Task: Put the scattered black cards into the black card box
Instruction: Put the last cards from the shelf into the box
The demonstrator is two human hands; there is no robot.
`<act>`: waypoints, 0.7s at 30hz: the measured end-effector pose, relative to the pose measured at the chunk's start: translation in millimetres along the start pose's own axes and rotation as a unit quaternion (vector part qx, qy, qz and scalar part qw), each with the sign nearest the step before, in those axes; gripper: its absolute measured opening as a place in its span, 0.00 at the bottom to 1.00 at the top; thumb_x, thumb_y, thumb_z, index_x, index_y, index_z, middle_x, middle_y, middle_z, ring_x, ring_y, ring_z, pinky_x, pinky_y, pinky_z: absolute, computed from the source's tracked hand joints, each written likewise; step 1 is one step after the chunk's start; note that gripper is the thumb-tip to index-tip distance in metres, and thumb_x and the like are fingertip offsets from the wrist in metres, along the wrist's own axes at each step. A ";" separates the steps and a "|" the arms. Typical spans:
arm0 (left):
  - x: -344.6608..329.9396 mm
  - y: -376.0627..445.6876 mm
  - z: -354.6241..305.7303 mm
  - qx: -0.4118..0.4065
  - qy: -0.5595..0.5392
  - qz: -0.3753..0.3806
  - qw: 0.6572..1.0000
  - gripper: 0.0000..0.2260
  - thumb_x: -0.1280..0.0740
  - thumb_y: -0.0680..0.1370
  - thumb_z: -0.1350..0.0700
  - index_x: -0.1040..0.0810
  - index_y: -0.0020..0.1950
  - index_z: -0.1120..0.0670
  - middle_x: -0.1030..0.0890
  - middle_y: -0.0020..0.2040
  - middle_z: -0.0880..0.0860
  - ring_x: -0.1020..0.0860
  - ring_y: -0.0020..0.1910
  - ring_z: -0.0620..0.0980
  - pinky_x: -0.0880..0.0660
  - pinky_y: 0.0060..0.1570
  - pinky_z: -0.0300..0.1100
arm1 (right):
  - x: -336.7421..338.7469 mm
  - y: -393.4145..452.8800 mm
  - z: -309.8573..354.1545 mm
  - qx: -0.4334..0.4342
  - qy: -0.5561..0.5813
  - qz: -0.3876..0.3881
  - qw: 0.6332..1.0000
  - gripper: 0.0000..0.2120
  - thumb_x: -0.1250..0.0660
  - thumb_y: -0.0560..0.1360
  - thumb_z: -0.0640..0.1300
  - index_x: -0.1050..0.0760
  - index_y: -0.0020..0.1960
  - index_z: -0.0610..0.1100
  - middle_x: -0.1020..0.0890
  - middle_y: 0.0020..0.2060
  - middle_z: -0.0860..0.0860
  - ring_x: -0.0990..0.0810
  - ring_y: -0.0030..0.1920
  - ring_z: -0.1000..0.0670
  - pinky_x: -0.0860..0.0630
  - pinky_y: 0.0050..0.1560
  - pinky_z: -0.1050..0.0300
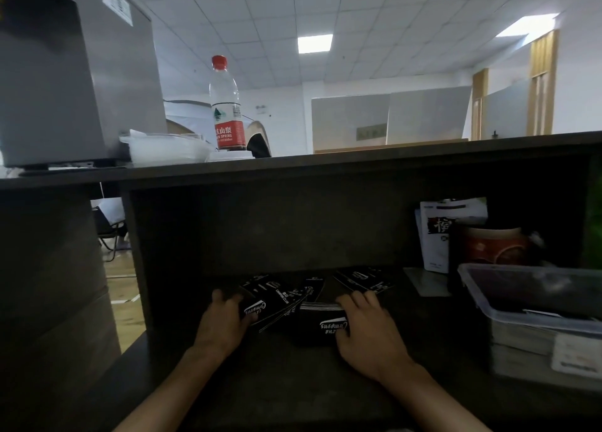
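Note:
Several black cards with white lettering (280, 296) lie fanned out on the dark desk under a shelf. More black cards (363, 280) lie a little farther back on the right. A black card box (321, 329) with white script sits in front of them, and a stack of cards shows white edges along its far end. My left hand (224, 324) grips the left part of the fan, thumb on a card. My right hand (368, 329) holds the box's right side, fingers curled over the stack's top edge.
A clear lidded plastic container (534, 304) stands close on the right, with a red jar (495, 246) and a white packet (436, 236) behind it. On the shelf above stand a water bottle (226, 106), a white tray (166, 148) and a grey machine (65, 73).

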State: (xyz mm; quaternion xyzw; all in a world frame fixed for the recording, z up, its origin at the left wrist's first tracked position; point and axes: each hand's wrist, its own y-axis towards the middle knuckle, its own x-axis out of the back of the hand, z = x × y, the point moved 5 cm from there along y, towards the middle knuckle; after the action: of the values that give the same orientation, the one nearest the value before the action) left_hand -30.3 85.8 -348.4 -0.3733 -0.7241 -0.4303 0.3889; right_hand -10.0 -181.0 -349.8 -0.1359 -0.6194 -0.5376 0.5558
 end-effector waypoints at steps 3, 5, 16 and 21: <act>4.2 0.7 1.1 -0.009 -0.044 -0.027 0.999 0.21 0.29 0.76 0.50 0.28 0.67 0.54 0.31 0.63 0.58 0.23 0.59 0.59 0.27 0.60 0.46 | -1.0 0.8 -0.2 0.003 0.000 0.000 1.000 0.25 0.41 0.75 0.51 0.36 0.71 0.52 0.32 0.64 0.54 0.37 0.66 0.52 0.30 0.64 0.52; 13.5 1.8 -0.9 -0.026 -0.137 -0.073 0.988 0.14 0.30 0.76 0.59 0.22 0.61 0.55 0.25 0.59 0.56 0.21 0.56 0.55 0.27 0.57 0.42 | -1.1 1.0 -0.6 0.003 -0.003 -0.001 1.000 0.25 0.41 0.75 0.51 0.36 0.72 0.52 0.32 0.64 0.54 0.37 0.66 0.52 0.30 0.64 0.53; -0.1 -13.2 -76.6 -0.067 -0.361 0.047 0.929 0.16 0.40 0.80 0.64 0.15 0.46 0.48 0.17 0.51 0.44 0.22 0.52 0.38 0.28 0.55 0.33 | 0.6 -1.3 -4.3 -0.035 0.062 -0.021 0.997 0.47 0.34 0.74 0.48 0.64 0.79 0.53 0.51 0.78 0.53 0.46 0.76 0.50 0.28 0.67 0.52; -16.7 -26.9 -102.3 0.019 -0.491 0.126 0.862 0.12 0.43 0.82 0.52 0.19 0.55 0.47 0.18 0.53 0.50 0.20 0.52 0.47 0.23 0.57 0.45 | -4.0 1.2 -2.6 -0.002 0.013 -0.020 1.000 0.28 0.37 0.75 0.49 0.38 0.73 0.51 0.34 0.68 0.53 0.40 0.69 0.53 0.28 0.62 0.59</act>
State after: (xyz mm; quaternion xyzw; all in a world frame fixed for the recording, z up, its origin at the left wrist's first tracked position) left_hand -22.1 -20.6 -338.6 -0.6169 -0.7760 -0.1246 0.0411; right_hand -6.3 -180.9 -353.0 -0.1172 -0.6134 -0.5518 0.5527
